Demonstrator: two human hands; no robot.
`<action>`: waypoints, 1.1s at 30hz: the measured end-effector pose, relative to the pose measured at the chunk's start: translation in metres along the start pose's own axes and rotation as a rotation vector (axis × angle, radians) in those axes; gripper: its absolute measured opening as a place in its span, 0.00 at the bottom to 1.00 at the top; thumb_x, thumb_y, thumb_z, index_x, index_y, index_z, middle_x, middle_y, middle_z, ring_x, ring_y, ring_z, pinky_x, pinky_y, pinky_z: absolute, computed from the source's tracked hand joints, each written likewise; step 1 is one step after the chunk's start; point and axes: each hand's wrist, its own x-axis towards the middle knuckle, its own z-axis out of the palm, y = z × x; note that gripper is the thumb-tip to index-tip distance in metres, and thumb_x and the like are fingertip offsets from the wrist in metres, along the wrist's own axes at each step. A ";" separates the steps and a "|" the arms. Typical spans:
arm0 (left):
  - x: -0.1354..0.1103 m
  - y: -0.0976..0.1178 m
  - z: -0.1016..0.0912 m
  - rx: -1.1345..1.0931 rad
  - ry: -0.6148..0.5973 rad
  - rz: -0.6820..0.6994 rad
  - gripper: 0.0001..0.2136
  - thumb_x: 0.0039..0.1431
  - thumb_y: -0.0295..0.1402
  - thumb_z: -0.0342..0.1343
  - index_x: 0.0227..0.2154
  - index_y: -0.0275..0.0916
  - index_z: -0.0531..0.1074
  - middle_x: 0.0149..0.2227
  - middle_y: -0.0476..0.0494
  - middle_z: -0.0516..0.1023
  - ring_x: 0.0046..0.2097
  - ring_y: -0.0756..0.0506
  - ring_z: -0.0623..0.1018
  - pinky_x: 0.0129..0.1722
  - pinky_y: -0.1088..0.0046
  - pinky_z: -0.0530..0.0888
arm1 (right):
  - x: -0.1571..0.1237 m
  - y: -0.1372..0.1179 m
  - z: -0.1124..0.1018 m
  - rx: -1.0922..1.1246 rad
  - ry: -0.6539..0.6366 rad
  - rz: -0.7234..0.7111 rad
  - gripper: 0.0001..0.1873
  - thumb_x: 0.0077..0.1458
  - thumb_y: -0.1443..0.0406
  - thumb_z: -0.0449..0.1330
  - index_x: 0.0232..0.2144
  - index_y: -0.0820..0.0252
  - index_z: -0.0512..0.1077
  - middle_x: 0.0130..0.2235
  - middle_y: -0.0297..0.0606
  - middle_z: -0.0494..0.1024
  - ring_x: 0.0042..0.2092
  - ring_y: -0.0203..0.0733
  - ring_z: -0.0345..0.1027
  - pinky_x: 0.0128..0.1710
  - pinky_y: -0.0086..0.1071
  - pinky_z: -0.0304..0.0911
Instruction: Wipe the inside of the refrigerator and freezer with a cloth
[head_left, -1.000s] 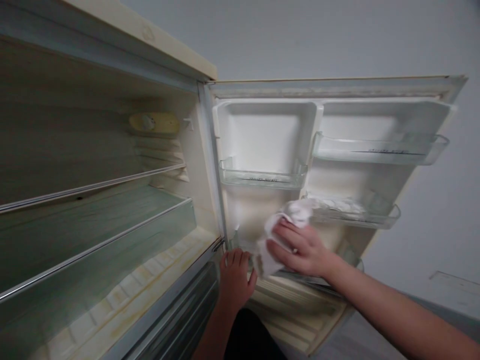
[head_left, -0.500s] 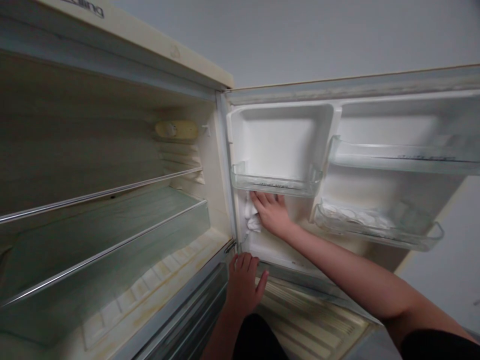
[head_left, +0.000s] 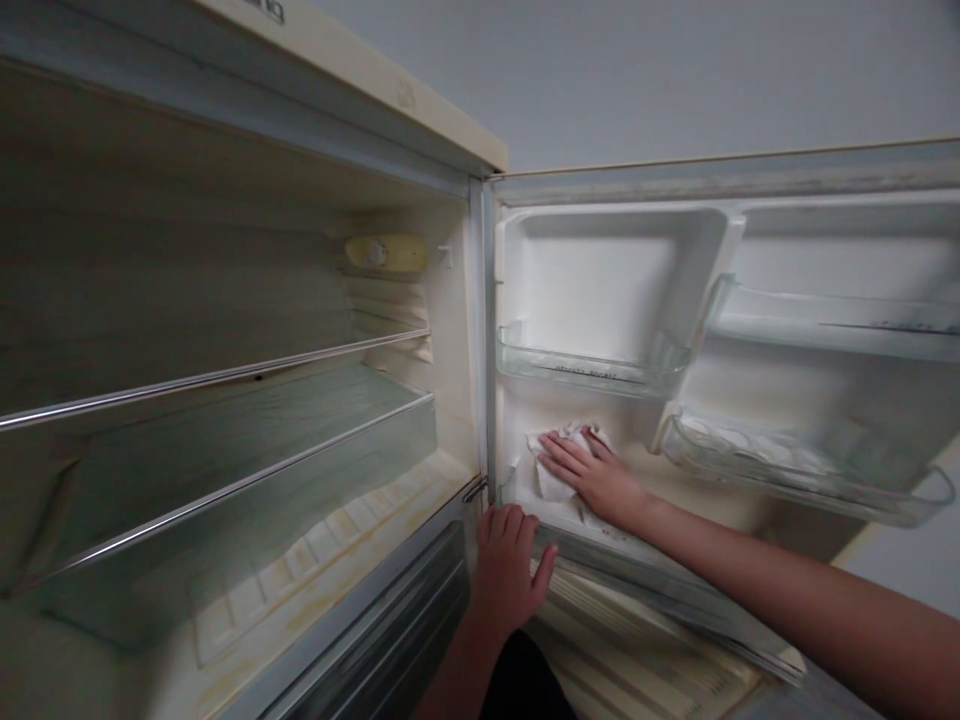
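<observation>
My right hand presses a white cloth against the lower inner panel of the open fridge door. Its fingers lie over the cloth, whose edges show above and to the left of them. Nearer to me, my left hand rests by the door's bottom edge close to the hinge. Its fingers lie forward with the thumb apart, and nothing shows in it. Directly above the cloth, a clear door shelf spans the left part of the door.
The fridge's glass shelves fill the left side. A clear door bin with white round pieces juts out at the right, under another door shelf. A lower compartment door, ribbed and yellowish, stands open below.
My right hand has moved right and down with the cloth, from beside the hinge side to the middle of the lower panel. The view has turned slightly left; my left hand stays by the edge.
</observation>
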 end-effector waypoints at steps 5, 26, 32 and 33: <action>-0.001 0.002 0.002 0.047 0.014 0.022 0.10 0.63 0.38 0.55 0.43 0.40 0.69 0.44 0.40 0.72 0.51 0.37 0.70 0.59 0.48 0.62 | 0.038 -0.016 0.019 -0.033 0.068 0.015 0.31 0.61 0.69 0.52 0.66 0.71 0.58 0.71 0.53 0.52 0.70 0.50 0.50 0.67 0.49 0.51; 0.000 -0.001 -0.002 0.060 0.014 0.062 0.10 0.64 0.38 0.54 0.44 0.39 0.69 0.42 0.41 0.73 0.50 0.38 0.71 0.57 0.51 0.64 | -0.133 0.048 -0.068 0.082 -0.219 0.226 0.48 0.55 0.82 0.45 0.70 0.38 0.47 0.71 0.33 0.54 0.67 0.45 0.58 0.60 0.47 0.66; -0.002 -0.001 -0.002 0.044 0.001 0.043 0.10 0.64 0.39 0.55 0.44 0.40 0.69 0.42 0.42 0.73 0.50 0.38 0.71 0.58 0.51 0.64 | -0.178 0.050 -0.071 -0.177 -0.162 0.412 0.45 0.55 0.79 0.50 0.70 0.42 0.52 0.69 0.40 0.59 0.66 0.58 0.60 0.63 0.60 0.58; -0.002 -0.001 -0.002 0.038 0.002 0.040 0.10 0.65 0.39 0.54 0.44 0.40 0.69 0.42 0.42 0.72 0.50 0.38 0.71 0.58 0.51 0.64 | -0.178 0.048 -0.069 -0.206 -0.162 0.405 0.45 0.55 0.80 0.51 0.70 0.45 0.50 0.69 0.43 0.59 0.66 0.59 0.59 0.63 0.61 0.57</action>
